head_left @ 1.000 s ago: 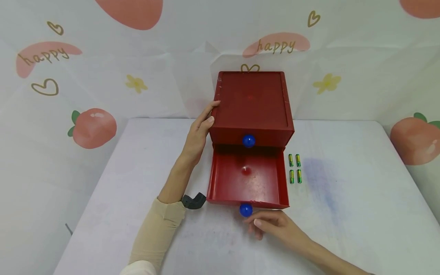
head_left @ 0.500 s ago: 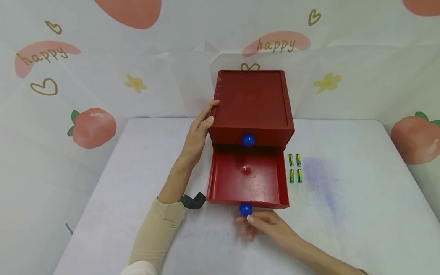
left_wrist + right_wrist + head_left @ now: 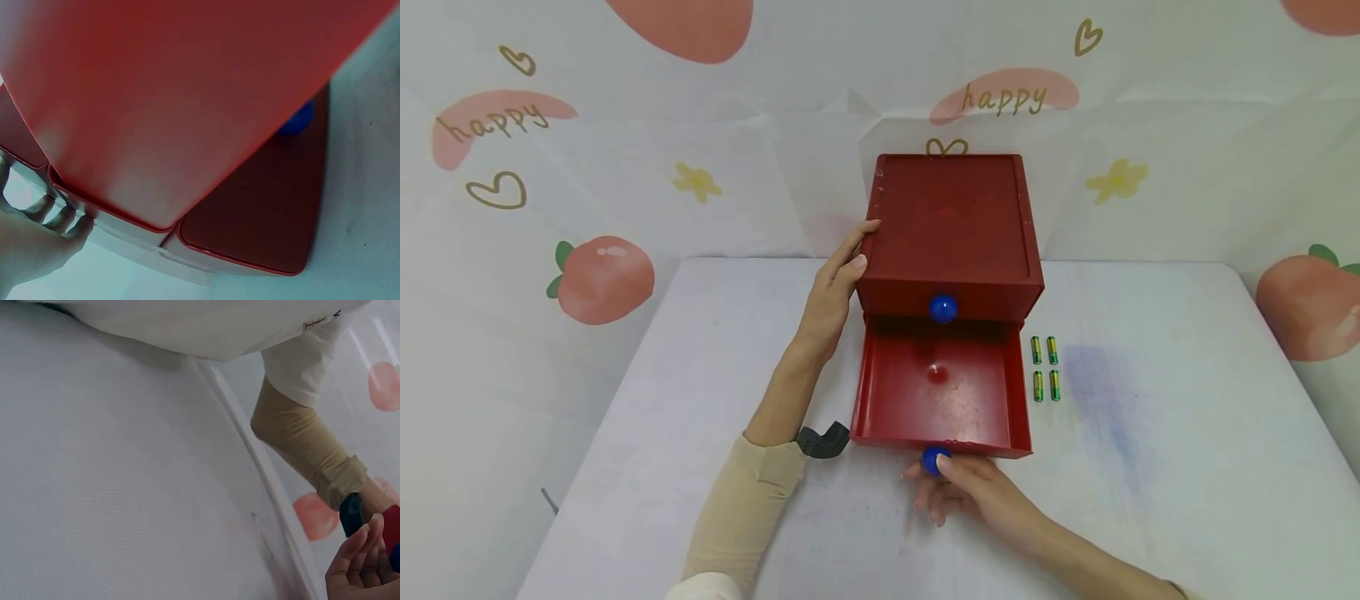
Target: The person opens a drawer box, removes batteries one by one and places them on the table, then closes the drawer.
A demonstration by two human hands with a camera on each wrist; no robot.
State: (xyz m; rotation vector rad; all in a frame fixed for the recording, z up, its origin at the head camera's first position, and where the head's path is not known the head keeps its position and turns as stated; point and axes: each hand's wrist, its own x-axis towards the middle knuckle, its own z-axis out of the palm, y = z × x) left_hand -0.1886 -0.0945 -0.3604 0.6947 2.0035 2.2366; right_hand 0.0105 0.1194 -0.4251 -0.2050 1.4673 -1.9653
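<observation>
A red cabinet (image 3: 951, 218) stands near the back of the table, its lower drawer (image 3: 902, 400) pulled out, with nothing seen inside. A blue ball knob (image 3: 943, 309) sits on the upper front. My left hand (image 3: 831, 300) rests along the cabinet's left side; in the left wrist view its straight fingers (image 3: 78, 230) touch that wall. At the drawer's front, my right hand (image 3: 977, 492) pinches the lower blue knob (image 3: 929, 459), thumb over it and forefinger behind. The other fingers are loosely curled. The right wrist view shows this hand (image 3: 362, 572) in its lower right corner.
Several green and yellow batteries (image 3: 1038, 385) lie in two rows right of the drawer. A dark wrist-camera piece (image 3: 824, 440) shows beside the left forearm, close to the drawer's front left corner. Behind the white table (image 3: 1187, 375) hangs a printed cloth (image 3: 775, 108).
My right hand has shifted slightly left, and its thumb has come onto the lower knob, with the forefinger behind it. The left hand, cabinet and drawer look unmoved.
</observation>
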